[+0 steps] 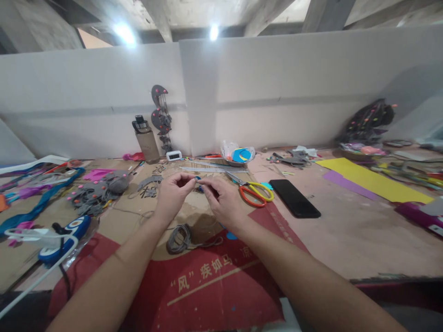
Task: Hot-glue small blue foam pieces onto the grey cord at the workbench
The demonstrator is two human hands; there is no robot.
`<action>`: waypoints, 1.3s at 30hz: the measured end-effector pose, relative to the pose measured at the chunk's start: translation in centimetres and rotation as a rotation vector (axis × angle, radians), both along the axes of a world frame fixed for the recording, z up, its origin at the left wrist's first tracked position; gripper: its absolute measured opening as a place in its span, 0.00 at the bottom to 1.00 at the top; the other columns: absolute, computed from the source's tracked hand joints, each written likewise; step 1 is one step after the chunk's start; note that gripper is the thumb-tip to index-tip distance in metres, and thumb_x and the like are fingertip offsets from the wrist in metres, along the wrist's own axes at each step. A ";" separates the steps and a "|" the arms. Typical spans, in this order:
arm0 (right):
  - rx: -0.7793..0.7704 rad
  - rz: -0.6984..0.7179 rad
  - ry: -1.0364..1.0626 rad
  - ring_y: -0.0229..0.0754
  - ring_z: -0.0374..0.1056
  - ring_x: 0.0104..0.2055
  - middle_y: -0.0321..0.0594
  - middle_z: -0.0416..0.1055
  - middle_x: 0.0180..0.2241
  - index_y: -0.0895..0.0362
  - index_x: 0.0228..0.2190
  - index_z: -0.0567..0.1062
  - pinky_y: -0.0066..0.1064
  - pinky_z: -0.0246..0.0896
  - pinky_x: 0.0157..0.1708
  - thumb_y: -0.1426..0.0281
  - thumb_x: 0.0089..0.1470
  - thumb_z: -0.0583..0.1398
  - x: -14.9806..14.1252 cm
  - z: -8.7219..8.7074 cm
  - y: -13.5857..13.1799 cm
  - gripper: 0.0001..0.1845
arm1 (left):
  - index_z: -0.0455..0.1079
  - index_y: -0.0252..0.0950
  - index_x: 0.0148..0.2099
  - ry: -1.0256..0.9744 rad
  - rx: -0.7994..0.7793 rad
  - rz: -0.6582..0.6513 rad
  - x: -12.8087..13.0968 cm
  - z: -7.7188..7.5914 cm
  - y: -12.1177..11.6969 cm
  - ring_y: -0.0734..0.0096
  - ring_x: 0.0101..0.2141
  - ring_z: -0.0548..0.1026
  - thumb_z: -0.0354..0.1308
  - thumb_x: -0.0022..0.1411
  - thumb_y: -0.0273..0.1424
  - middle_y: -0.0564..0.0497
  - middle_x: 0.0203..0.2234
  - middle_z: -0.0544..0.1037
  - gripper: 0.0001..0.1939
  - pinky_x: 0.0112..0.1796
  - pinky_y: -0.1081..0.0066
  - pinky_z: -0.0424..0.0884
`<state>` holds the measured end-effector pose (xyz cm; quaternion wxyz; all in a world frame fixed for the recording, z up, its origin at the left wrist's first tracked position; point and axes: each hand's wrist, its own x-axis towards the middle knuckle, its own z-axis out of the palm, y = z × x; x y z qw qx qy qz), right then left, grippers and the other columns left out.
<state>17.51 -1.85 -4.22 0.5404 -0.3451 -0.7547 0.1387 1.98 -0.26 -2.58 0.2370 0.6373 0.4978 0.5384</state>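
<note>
A pale grey-white wall [311, 69] runs the full width behind the table [339, 240], built of flat panels with an upright seam left of the middle. A faint darker band crosses it sideways, and a broad shadow falls on its right end. Above its top edge shows a rough grey ceiling [204, 16] with thick beams [157, 18]. Two white lights glare there, a larger left light [125, 33] and a smaller right light [214, 32]. The table's pinkish top looks worn and stained.
</note>
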 end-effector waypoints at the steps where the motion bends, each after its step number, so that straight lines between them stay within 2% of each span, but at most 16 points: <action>1: 0.007 0.004 -0.009 0.41 0.67 0.42 0.41 0.73 0.39 0.53 0.42 0.74 0.34 0.62 0.43 0.69 0.60 0.52 0.0 0.0 -0.1 0.13 | 0.75 0.34 0.31 -0.035 -0.007 -0.018 0.0 -0.1 0.1 0.75 0.24 0.68 0.61 0.52 0.34 0.52 0.22 0.74 0.08 0.27 0.74 0.64; 5: 0.035 0.002 -0.069 0.41 0.65 0.42 0.43 0.71 0.38 0.54 0.42 0.74 0.34 0.61 0.43 0.69 0.61 0.51 -0.1 -0.3 -0.5 0.14 | 0.74 0.34 0.31 -0.201 -0.045 -0.093 0.0 -0.5 0.5 0.77 0.22 0.66 0.62 0.51 0.34 0.54 0.20 0.72 0.08 0.26 0.75 0.62; 9: 0.076 0.003 -0.097 0.42 0.64 0.42 0.43 0.69 0.35 0.55 0.33 0.75 0.35 0.60 0.44 0.67 0.59 0.53 0.4 -0.6 -0.3 0.12 | 0.73 0.34 0.32 -0.421 -0.073 -0.179 -0.2 -0.7 1.0 0.79 0.22 0.67 0.64 0.49 0.32 0.54 0.21 0.72 0.08 0.25 0.76 0.62; 11: 0.005 -0.047 -0.023 0.41 0.65 0.40 0.41 0.70 0.34 0.55 0.32 0.73 0.34 0.60 0.43 0.65 0.60 0.52 1.2 -0.8 0.4 0.12 | 0.73 0.34 0.32 -0.510 -0.077 -0.214 -0.5 -0.6 1.3 0.79 0.22 0.67 0.65 0.48 0.32 0.54 0.21 0.72 0.09 0.25 0.76 0.62; 14: -0.182 -0.209 0.017 0.41 0.66 0.34 0.40 0.70 0.33 0.56 0.35 0.70 0.34 0.61 0.37 0.63 0.59 0.51 2.6 -1.4 2.1 0.12 | 0.72 0.33 0.32 -0.584 -0.057 -0.204 -1.0 -0.3 1.7 0.80 0.21 0.67 0.66 0.47 0.31 0.53 0.21 0.73 0.10 0.24 0.76 0.63; 18: -0.385 -0.385 -0.311 0.46 0.66 0.33 0.46 0.70 0.30 0.58 0.27 0.70 0.37 0.60 0.34 0.64 0.48 0.60 3.4 -3.2 3.8 0.09 | 0.72 0.32 0.32 -0.596 -0.051 -0.164 -1.3 -0.2 2.1 0.80 0.21 0.68 0.67 0.46 0.31 0.54 0.21 0.73 0.11 0.25 0.76 0.65; 21: -0.427 -0.382 -0.439 0.45 0.66 0.29 0.47 0.70 0.27 0.57 0.22 0.68 0.34 0.59 0.29 0.70 0.41 0.63 3.2 -4.3 4.2 0.08 | 0.71 0.33 0.33 -0.571 -0.042 -0.171 -1.4 -0.5 2.2 0.79 0.22 0.69 0.66 0.45 0.30 0.53 0.22 0.74 0.11 0.26 0.75 0.65; 24: -0.467 -0.347 -0.450 0.40 0.62 0.21 0.40 0.66 0.19 0.56 0.19 0.66 0.30 0.55 0.22 0.74 0.40 0.61 3.1 -4.6 4.3 0.07 | 0.71 0.33 0.33 -0.539 -0.050 -0.171 -1.4 -0.7 2.3 0.79 0.21 0.68 0.66 0.45 0.30 0.54 0.22 0.73 0.11 0.25 0.75 0.64; 27: -0.530 -0.289 -0.313 0.37 0.62 0.20 0.35 0.66 0.18 0.56 0.23 0.69 0.27 0.54 0.20 0.71 0.42 0.59 3.2 -4.0 4.4 0.03 | 0.71 0.33 0.31 -0.540 -0.071 -0.150 -1.5 -0.8 2.4 0.80 0.20 0.67 0.66 0.45 0.32 0.54 0.20 0.72 0.11 0.24 0.76 0.63; 31: -0.540 -0.204 0.075 0.37 0.64 0.23 0.32 0.68 0.23 0.56 0.31 0.68 0.27 0.58 0.23 0.69 0.43 0.57 2.8 -2.8 4.0 0.09 | 0.70 0.33 0.31 -0.609 -0.113 -0.133 -1.8 -0.7 2.5 0.81 0.20 0.66 0.67 0.44 0.33 0.55 0.19 0.71 0.13 0.23 0.77 0.63; 34: -0.540 -0.082 0.361 0.35 0.63 0.21 0.28 0.65 0.22 0.55 0.34 0.64 0.28 0.60 0.25 0.69 0.44 0.56 2.0 -2.1 3.5 0.11 | 0.71 0.33 0.31 -0.620 -0.164 -0.154 -1.7 -0.6 2.4 0.81 0.20 0.67 0.68 0.42 0.33 0.55 0.19 0.71 0.14 0.23 0.78 0.63; 36: -0.539 -0.026 0.450 0.34 0.62 0.21 0.27 0.64 0.21 0.55 0.34 0.63 0.28 0.61 0.25 0.67 0.45 0.58 1.5 -1.7 3.1 0.12 | 0.71 0.32 0.31 -0.587 -0.229 -0.207 -1.4 -0.7 2.1 0.82 0.20 0.66 0.69 0.41 0.33 0.55 0.19 0.71 0.14 0.23 0.78 0.64; 39: -0.503 -0.034 0.436 0.35 0.64 0.23 0.32 0.68 0.25 0.55 0.34 0.64 0.28 0.62 0.25 0.64 0.44 0.61 1.2 -1.2 2.6 0.15 | 0.72 0.32 0.30 -0.510 -0.383 -0.310 -0.7 -0.9 1.6 0.81 0.19 0.66 0.69 0.41 0.33 0.55 0.18 0.70 0.14 0.22 0.78 0.63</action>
